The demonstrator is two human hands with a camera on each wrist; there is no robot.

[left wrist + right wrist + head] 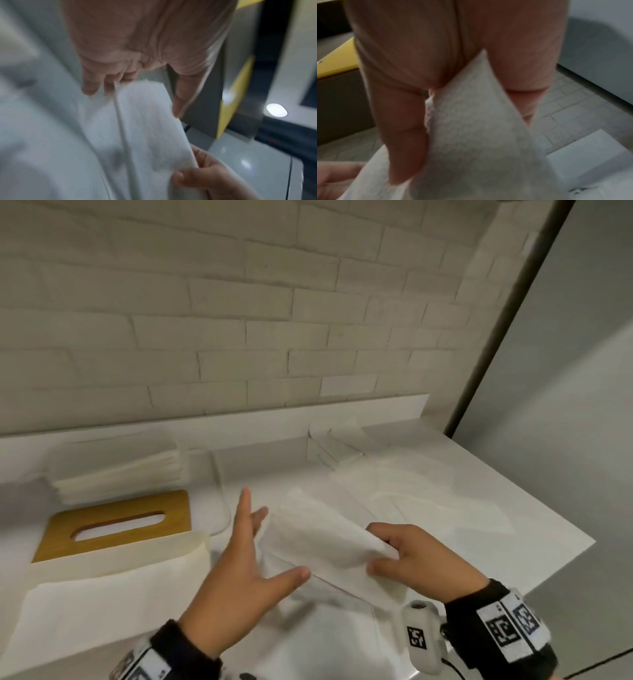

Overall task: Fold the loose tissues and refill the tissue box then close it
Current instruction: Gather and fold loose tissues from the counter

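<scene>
white embossed paper tissue (322, 546), already doubled into a long strip, held above the white countertop (479, 508) between both hands. right hand (421, 559) pinches its near end, thumb and fingers curled onto the paper. left hand (246, 556) flat and spread, fingers straight, edging against the far end; thumb apart below. wooden slotted lid (116, 525) lies left, off the cream tissue box (120, 559); folded white stack (120, 474) behind it, loose white sheets (411, 491) to the right. step in hand, as i read it: squaring the fold. best kept taut by the right pinch while the left palm guides the edges level; thin paper, likely to skew or tear if tugged.
</scene>
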